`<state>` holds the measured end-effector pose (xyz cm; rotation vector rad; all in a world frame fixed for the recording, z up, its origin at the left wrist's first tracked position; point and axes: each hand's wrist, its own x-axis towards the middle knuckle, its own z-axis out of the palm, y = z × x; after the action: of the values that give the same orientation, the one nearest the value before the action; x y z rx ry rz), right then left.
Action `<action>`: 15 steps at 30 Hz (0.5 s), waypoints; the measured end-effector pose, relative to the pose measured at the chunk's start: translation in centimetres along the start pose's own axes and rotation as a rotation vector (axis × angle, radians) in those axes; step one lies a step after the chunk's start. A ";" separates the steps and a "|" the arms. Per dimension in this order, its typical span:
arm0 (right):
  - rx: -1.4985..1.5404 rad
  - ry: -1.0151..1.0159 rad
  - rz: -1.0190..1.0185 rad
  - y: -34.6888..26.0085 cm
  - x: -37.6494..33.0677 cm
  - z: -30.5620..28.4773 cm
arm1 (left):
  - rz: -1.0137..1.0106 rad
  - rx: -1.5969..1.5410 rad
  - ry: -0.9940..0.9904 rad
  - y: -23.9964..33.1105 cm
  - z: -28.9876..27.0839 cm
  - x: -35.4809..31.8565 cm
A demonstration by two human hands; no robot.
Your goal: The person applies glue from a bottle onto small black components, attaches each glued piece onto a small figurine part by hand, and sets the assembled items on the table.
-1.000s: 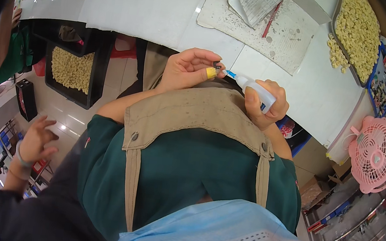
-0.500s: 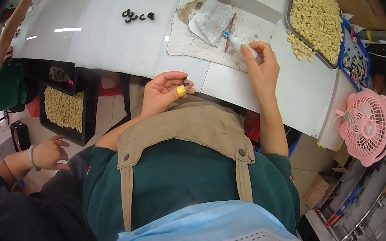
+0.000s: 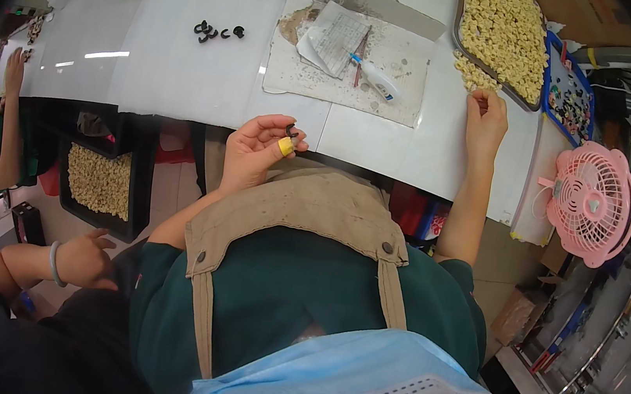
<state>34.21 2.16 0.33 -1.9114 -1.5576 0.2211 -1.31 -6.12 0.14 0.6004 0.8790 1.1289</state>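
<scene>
Left hand [image 3: 252,151] pinching 1 black curved piece [image 3: 291,129], right hand [image 3: 486,129] at cream pieces [image 3: 472,73], grip unclear

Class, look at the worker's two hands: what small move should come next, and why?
Probably the right hand should bring one of the loose pale pieces toward the left hand: it is right at that small pile, the left hand holds a curved black piece, and the white bottle lies on the cardboard, out of hand.

Workshop: white worktable [image 3: 181,74], tray [image 3: 511,92] heaped with small pale parts [image 3: 504,35].
</scene>
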 end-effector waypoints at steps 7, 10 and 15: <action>0.207 -0.066 -0.050 -2.4 -1.4 -0.3 | -0.018 0.016 -0.040 0.5 0.0 0.3; 0.695 -0.221 -0.031 -5.6 -3.6 0.2 | -0.035 0.005 -0.035 0.9 0.0 0.3; 0.989 -0.630 -0.014 -10.9 -6.0 1.4 | -0.075 0.001 -0.059 1.7 0.5 0.2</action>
<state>22.98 -1.97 3.92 -1.0603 -1.3877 1.3997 -1.71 -5.30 1.71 0.5940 0.8443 1.0388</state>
